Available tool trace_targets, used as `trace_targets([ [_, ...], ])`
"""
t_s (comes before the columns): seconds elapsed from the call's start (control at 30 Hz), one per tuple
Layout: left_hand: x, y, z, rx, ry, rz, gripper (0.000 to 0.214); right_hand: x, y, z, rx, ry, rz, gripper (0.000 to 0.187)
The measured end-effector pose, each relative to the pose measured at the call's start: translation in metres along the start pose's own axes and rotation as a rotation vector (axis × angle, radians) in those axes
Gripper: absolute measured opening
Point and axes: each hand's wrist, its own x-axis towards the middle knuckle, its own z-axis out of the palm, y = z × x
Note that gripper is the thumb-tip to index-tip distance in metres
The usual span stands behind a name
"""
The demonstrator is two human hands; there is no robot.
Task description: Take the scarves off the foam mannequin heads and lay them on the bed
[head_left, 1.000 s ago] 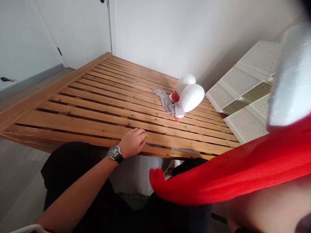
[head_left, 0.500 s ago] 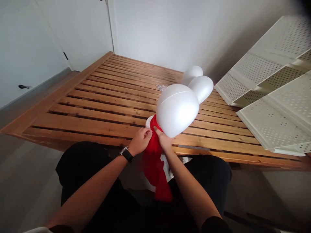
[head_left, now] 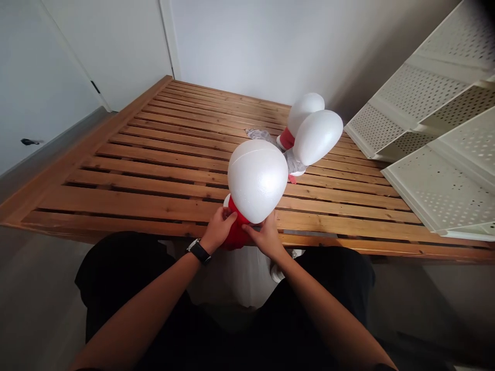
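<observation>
A white polystyrene foam ball (head_left: 253,180) sits atop a smaller white foam body (head_left: 226,201), with a red cloth (head_left: 235,233) wrapped around the join. My left hand (head_left: 218,229), wearing a black wristwatch (head_left: 199,251), and my right hand (head_left: 265,236) both grip that cloth at the join. Much of the body is hidden behind my hands. Farther back lies a second foam figure (head_left: 317,136) with a red band (head_left: 286,138), resting on a crumpled grey cloth (head_left: 258,134).
A slatted pine bed base (head_left: 154,178) spans the view in front of me. White perforated shelf panels (head_left: 436,118) lean at the right, beside the far foam figure. A white door (head_left: 124,46) and wall stand behind the base. My dark trousers (head_left: 116,278) show below.
The near foam figure has shifted left and its ball now stands clear of my hands. The red cloth no longer hangs long below them; it is gathered tight around the join.
</observation>
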Motion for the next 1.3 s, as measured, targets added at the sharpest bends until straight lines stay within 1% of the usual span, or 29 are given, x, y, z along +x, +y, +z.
trace_targets([
  [0.07,-0.001,0.001,0.000,-0.027,0.009,-0.025,0.029,-0.002,0.005,-0.012,0.111,-0.011,0.094,0.064],
  [0.13,-0.002,0.002,0.000,-0.033,-0.011,-0.039,0.032,-0.001,0.009,-0.017,0.285,-0.083,0.238,0.047],
  [0.17,-0.003,0.003,-0.001,-0.030,-0.019,-0.046,0.033,0.000,0.010,-0.017,0.351,-0.114,0.300,0.042],
  [0.23,-0.004,0.004,-0.001,-0.018,-0.023,-0.052,0.034,0.004,0.012,-0.013,0.439,-0.140,0.393,0.041],
  [0.33,-0.004,0.006,0.001,0.005,-0.019,-0.025,0.034,0.007,0.010,-0.005,0.565,-0.175,0.531,0.044],
  [0.4,-0.005,0.007,0.003,0.064,-0.018,0.007,0.032,0.006,0.007,0.001,0.654,-0.214,0.623,0.047],
  [0.47,-0.007,0.008,0.006,0.146,-0.033,0.043,0.030,0.003,0.003,0.005,0.706,-0.229,0.675,0.048],
  [0.53,-0.011,0.011,0.008,0.168,-0.084,0.067,0.031,0.001,-0.001,0.008,0.727,-0.233,0.688,0.048],
  [0.6,-0.015,0.014,0.008,0.126,-0.146,0.069,0.033,-0.002,-0.005,0.009,0.741,-0.249,0.696,0.047],
  [0.67,-0.018,0.019,0.006,0.109,-0.166,0.054,0.036,-0.004,-0.008,0.010,0.756,-0.262,0.716,0.046],
  [0.77,-0.019,0.024,0.002,0.148,-0.193,-0.014,0.043,-0.007,-0.012,0.010,0.771,-0.246,0.740,0.040],
  [0.87,-0.017,0.024,0.001,0.074,-0.220,-0.092,0.049,-0.007,-0.014,0.011,0.783,-0.209,0.726,0.033],
  [0.9,-0.015,0.022,0.002,0.033,-0.212,-0.098,0.049,-0.007,-0.015,0.011,0.785,-0.202,0.722,0.032],
  [0.97,-0.012,0.020,0.005,-0.009,-0.186,-0.063,0.043,-0.007,-0.016,0.013,0.783,-0.197,0.723,0.030],
  [1.07,-0.010,0.019,0.009,0.038,-0.156,0.016,0.034,-0.007,-0.018,0.015,0.768,-0.213,0.739,0.027],
  [1.2,-0.010,0.021,0.013,-0.017,-0.098,0.047,0.034,-0.007,-0.019,0.017,0.752,-0.246,0.761,0.027],
  [1.3,-0.010,0.020,0.015,-0.055,-0.079,0.070,0.034,-0.007,-0.018,0.016,0.727,-0.276,0.780,0.026],
])
